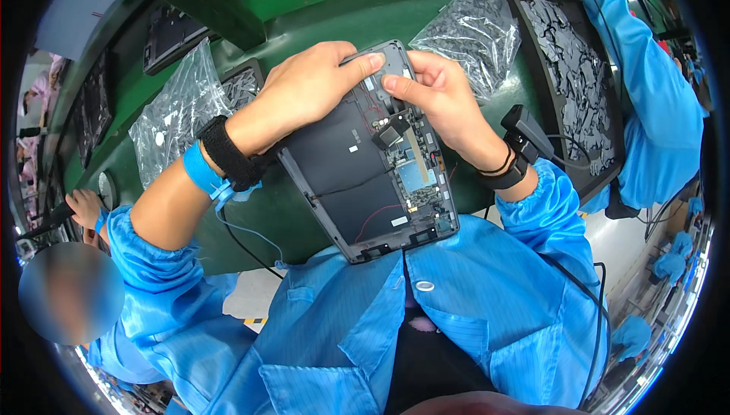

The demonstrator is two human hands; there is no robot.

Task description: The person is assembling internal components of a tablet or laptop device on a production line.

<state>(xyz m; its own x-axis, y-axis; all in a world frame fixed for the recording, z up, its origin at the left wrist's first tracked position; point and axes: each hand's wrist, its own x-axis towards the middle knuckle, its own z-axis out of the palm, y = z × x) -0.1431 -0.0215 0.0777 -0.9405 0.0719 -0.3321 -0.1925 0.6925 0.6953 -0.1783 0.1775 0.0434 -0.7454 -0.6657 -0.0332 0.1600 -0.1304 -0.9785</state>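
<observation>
An opened tablet (334,164) is held tilted in front of my chest, its inside facing me. A dark battery area fills its left part, and a circuit board (414,175) with thin red wires runs down its right side. My left hand (312,84) grips the far left corner, thumb lying on the inner face. At the far right corner my right hand (445,96) holds the edge, its thumb pressed on the inside near the top. The fingers behind the tablet are hidden. Whether a small part sits under the right thumb cannot be made out.
A clear bag of small dark parts (475,35) lies beyond my right hand. Farther right stands a black tray (544,84) of grey pieces, beside a co-worker's blue sleeve (654,103). Another plastic bag (179,111) lies left on the green table (319,16). A cable (255,236) hangs from my left wrist strap.
</observation>
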